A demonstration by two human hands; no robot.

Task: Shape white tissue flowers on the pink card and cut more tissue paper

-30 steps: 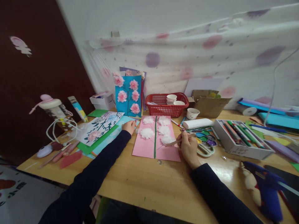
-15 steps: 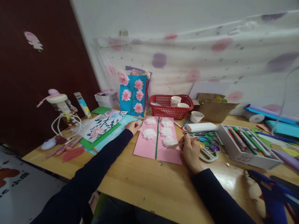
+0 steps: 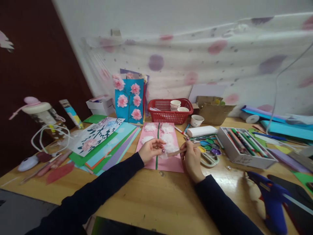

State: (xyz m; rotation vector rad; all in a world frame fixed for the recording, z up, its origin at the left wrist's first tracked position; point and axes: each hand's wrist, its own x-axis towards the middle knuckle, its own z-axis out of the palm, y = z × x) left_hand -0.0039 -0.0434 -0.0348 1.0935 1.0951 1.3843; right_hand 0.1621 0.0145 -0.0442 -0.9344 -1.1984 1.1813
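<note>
- We see the pink card (image 3: 171, 166) lying flat at the centre of the frame, a green strip (image 3: 156, 164) down its middle and white tufts (image 3: 167, 128) on both sides of it
- We find the left hand (image 3: 151, 151) over the card's left half, its forearm slanting up from the lower left corner, the wrist nearly straight
- Its fingers curve rightward with the thumb below them, near the lowest tuft right of the strip; we cannot tell whether they pinch any of it
- We see the right hand (image 3: 192, 160) just past the card's right edge, its forearm rising from the lower right, the hand bent upward at the wrist
- Its thumb and fingers close on a flat wooden stick (image 3: 179, 152), which tilts down leftward across the card, its tip beside that lowest tuft and close to the left thumb
- Just right of the right hand we note scissors (image 3: 212, 162) and a paint palette (image 3: 207, 147); left of the card, coloured papers (image 3: 114, 159) lie fanned out
</note>
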